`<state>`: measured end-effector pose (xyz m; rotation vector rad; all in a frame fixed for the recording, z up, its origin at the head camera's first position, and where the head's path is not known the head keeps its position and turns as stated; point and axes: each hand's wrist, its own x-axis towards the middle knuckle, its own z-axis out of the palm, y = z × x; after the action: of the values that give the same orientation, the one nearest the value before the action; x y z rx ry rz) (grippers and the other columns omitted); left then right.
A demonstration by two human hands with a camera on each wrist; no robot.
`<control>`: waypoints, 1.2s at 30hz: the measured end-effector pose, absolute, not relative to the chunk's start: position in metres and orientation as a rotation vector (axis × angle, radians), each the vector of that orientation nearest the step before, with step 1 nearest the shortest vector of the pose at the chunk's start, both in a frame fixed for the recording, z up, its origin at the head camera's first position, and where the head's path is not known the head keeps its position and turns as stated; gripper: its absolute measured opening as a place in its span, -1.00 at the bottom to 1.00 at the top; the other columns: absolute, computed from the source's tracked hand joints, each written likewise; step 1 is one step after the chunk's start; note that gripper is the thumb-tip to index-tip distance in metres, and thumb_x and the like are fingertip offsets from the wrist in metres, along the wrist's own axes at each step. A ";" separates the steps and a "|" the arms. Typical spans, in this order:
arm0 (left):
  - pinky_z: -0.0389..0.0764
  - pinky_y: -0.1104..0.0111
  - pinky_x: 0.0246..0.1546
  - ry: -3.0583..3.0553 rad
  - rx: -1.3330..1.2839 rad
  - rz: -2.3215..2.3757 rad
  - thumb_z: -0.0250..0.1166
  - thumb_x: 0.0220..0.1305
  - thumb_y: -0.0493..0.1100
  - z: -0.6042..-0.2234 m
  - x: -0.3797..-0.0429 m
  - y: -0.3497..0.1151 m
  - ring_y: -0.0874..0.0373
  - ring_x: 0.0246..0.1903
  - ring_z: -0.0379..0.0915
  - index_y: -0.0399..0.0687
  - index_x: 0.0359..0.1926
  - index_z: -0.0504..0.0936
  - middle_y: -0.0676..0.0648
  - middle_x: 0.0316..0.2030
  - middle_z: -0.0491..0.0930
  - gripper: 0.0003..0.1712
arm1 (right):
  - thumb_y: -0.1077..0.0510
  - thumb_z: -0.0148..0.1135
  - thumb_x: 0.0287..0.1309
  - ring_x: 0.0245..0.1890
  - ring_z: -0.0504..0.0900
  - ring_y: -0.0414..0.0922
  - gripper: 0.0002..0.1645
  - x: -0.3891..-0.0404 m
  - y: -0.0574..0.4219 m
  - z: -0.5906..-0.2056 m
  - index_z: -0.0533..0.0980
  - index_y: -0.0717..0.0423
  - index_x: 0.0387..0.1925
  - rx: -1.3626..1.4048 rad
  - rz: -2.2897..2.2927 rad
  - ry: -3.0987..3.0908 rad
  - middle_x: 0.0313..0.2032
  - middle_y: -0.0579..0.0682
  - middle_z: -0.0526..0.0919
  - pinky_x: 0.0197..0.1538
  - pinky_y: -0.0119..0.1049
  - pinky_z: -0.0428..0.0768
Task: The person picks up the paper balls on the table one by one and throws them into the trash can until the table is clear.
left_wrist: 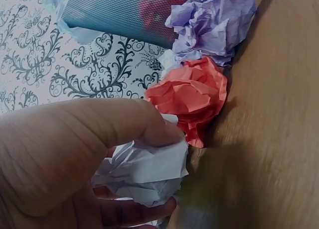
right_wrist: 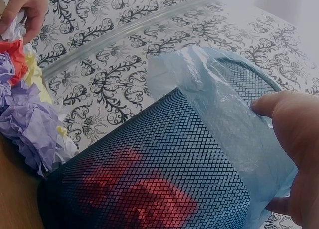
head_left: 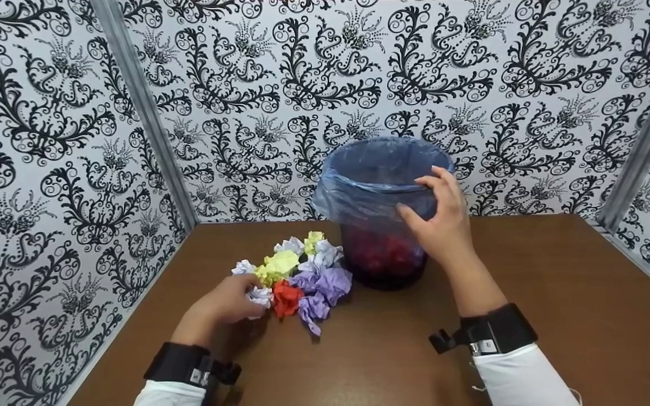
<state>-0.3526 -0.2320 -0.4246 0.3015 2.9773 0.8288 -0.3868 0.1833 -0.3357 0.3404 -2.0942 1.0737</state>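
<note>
My left hand (head_left: 232,299) pinches a crumpled white paper ball (left_wrist: 149,169) between thumb and fingers, at the near left of a paper pile. Just beyond it lies a red paper ball (head_left: 287,299), close to the thumb tip in the left wrist view. My right hand (head_left: 446,223) grips the near right rim of a dark mesh trash bin (right_wrist: 164,139), fingers over the edge and thumb outside. A translucent blue bag (head_left: 353,197) lines the bin and folds over its rim. Red crumpled paper (right_wrist: 154,199) shows through the mesh.
Purple paper balls (head_left: 333,285), yellow paper balls (head_left: 281,264) and more white ones (head_left: 325,254) are heaped against the bin's left side. All stand on a brown wooden table (head_left: 370,349). Behind rises a patterned wall (head_left: 235,129).
</note>
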 end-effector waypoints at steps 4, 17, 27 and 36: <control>0.53 0.27 -0.32 2.984 0.299 0.874 0.50 -0.08 -0.20 -0.424 -0.354 -0.235 0.08 -0.29 0.50 0.01 -0.19 0.61 -0.04 -0.30 0.59 -0.64 | -0.03 0.58 -0.01 0.50 0.26 0.18 -0.34 -0.388 0.184 -0.337 0.54 -0.04 0.14 0.353 1.064 -2.077 0.46 0.09 0.34 0.46 0.30 0.21; 0.56 0.28 -0.19 3.041 0.260 1.036 0.47 -0.07 -0.21 -0.418 -0.352 -0.248 0.08 -0.19 0.53 0.01 -0.07 0.60 -0.07 -0.15 0.62 -0.54 | -0.04 0.58 -0.01 0.51 0.26 0.15 -0.33 -0.387 0.186 -0.342 0.54 -0.05 0.15 0.331 1.072 -2.100 0.48 0.02 0.33 0.46 0.28 0.23; 0.61 0.23 -0.06 3.015 0.222 1.195 0.50 0.09 -0.10 -0.402 -0.345 -0.249 0.06 -0.13 0.58 0.11 -0.01 0.59 -0.06 -0.10 0.65 -0.58 | -0.07 0.57 0.02 0.53 0.23 0.15 -0.33 -0.387 0.185 -0.341 0.53 -0.08 0.17 0.333 1.074 -2.115 0.49 0.02 0.31 0.46 0.33 0.22; 0.68 0.28 -0.21 3.047 0.264 1.383 0.50 0.14 -0.12 -0.376 -0.339 -0.244 0.03 -0.20 0.59 -0.01 0.15 0.53 -0.20 -0.01 0.62 -0.45 | -0.05 0.57 0.01 0.52 0.25 0.17 -0.34 -0.388 0.184 -0.337 0.54 -0.08 0.16 0.342 1.072 -2.100 0.49 0.03 0.32 0.46 0.30 0.22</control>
<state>-0.3391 -0.2441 -0.3757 0.2643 3.0474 1.3832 -0.3878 0.1838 -0.3374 0.3424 -2.1000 1.0725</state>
